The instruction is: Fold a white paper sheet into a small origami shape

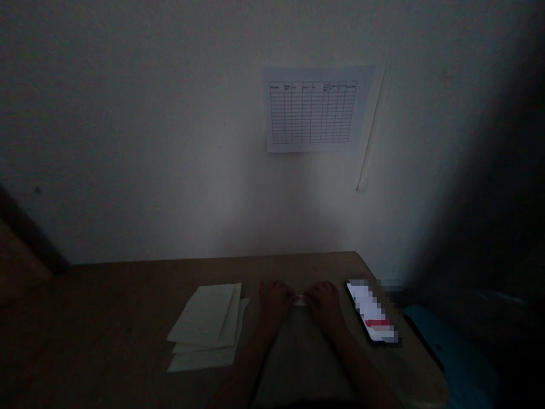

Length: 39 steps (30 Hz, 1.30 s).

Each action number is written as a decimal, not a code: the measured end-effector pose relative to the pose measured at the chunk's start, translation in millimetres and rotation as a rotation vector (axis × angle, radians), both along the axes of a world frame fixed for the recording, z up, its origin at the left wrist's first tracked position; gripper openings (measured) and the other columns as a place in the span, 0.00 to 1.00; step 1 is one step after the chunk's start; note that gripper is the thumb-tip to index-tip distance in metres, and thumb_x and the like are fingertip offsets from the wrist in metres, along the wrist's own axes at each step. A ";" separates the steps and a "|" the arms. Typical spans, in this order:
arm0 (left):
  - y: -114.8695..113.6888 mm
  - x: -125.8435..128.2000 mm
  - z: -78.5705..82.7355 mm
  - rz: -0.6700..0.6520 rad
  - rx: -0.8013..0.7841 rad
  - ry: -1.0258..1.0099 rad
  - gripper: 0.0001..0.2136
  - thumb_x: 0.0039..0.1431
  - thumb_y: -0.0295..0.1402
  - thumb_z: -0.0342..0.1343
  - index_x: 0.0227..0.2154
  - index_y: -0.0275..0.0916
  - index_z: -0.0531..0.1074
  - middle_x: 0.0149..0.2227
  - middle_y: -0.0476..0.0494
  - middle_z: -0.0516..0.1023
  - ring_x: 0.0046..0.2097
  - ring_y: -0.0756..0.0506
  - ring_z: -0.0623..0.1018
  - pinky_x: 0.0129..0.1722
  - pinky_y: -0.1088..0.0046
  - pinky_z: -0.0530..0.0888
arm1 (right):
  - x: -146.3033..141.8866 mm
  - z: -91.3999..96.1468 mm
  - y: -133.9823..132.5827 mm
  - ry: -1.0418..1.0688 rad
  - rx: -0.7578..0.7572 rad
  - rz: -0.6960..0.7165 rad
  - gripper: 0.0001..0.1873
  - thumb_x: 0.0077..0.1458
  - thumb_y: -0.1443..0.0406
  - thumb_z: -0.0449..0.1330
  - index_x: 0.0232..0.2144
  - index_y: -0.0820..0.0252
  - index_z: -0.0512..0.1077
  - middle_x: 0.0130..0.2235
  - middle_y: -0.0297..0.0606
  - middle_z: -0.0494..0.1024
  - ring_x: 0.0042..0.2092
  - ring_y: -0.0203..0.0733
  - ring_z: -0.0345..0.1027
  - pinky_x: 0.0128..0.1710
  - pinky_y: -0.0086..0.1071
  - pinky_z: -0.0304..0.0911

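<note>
The scene is very dark. My left hand and my right hand rest side by side on a pale sheet lying on the brown table. Both hands curl over the sheet's far edge, fingers bent and pressed down on it, with a small white bit of that edge showing between them. A stack of folded white paper lies just left of my left hand. A lit phone lies just right of my right hand.
A white wall rises behind the table, with a printed grid chart taped to it. A blue object sits off the table's right edge. The left corner shows a dark wooden edge.
</note>
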<state>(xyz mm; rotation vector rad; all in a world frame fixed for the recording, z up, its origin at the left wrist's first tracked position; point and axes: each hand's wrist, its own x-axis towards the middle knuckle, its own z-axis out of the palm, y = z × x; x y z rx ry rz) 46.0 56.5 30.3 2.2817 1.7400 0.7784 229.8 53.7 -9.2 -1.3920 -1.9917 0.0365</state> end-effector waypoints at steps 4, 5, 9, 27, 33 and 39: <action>1.3 1.7 -4.8 -0.025 0.008 -0.021 0.08 0.62 0.39 0.57 0.33 0.45 0.79 0.39 0.47 0.82 0.51 0.40 0.73 0.62 0.46 0.50 | -0.9 1.6 -0.7 0.006 -0.006 0.029 0.05 0.58 0.63 0.61 0.34 0.51 0.78 0.37 0.34 0.78 0.45 0.43 0.66 0.55 0.42 0.47; 1.6 2.3 -5.4 -0.031 0.004 -0.019 0.08 0.62 0.40 0.57 0.33 0.45 0.79 0.39 0.47 0.82 0.51 0.39 0.73 0.62 0.46 0.50 | -1.3 2.8 -1.1 0.008 -0.010 0.028 0.05 0.58 0.63 0.61 0.33 0.51 0.78 0.37 0.34 0.78 0.45 0.43 0.66 0.55 0.41 0.48; 1.7 5.0 -3.8 -0.017 -0.012 0.023 0.06 0.60 0.39 0.59 0.33 0.45 0.79 0.40 0.46 0.82 0.51 0.38 0.73 0.63 0.44 0.50 | -4.4 6.8 -2.4 0.015 -0.019 0.014 0.06 0.58 0.64 0.61 0.32 0.51 0.79 0.36 0.34 0.78 0.44 0.42 0.66 0.54 0.40 0.49; 7.2 -24.3 0.8 0.119 0.078 -0.007 0.08 0.63 0.39 0.55 0.37 0.45 0.78 0.43 0.44 0.80 0.52 0.38 0.72 0.62 0.45 0.51 | 8.8 -3.5 4.4 0.116 -0.055 -0.061 0.05 0.57 0.66 0.60 0.32 0.53 0.77 0.37 0.37 0.78 0.45 0.46 0.67 0.52 0.41 0.51; 5.7 -12.0 -1.1 0.031 -0.037 -0.043 0.06 0.58 0.42 0.60 0.33 0.49 0.80 0.43 0.48 0.80 0.53 0.38 0.71 0.61 0.46 0.52 | 2.1 -0.3 1.6 0.081 -0.059 -0.017 0.05 0.57 0.65 0.61 0.32 0.52 0.78 0.37 0.36 0.79 0.45 0.45 0.68 0.54 0.43 0.50; 9.6 -8.7 -6.5 0.046 -0.013 -0.068 0.03 0.56 0.36 0.62 0.31 0.46 0.80 0.45 0.46 0.78 0.53 0.39 0.71 0.60 0.49 0.56 | 1.2 3.6 -0.9 0.097 -0.062 -0.006 0.06 0.58 0.63 0.61 0.30 0.51 0.79 0.35 0.35 0.79 0.43 0.45 0.69 0.54 0.43 0.50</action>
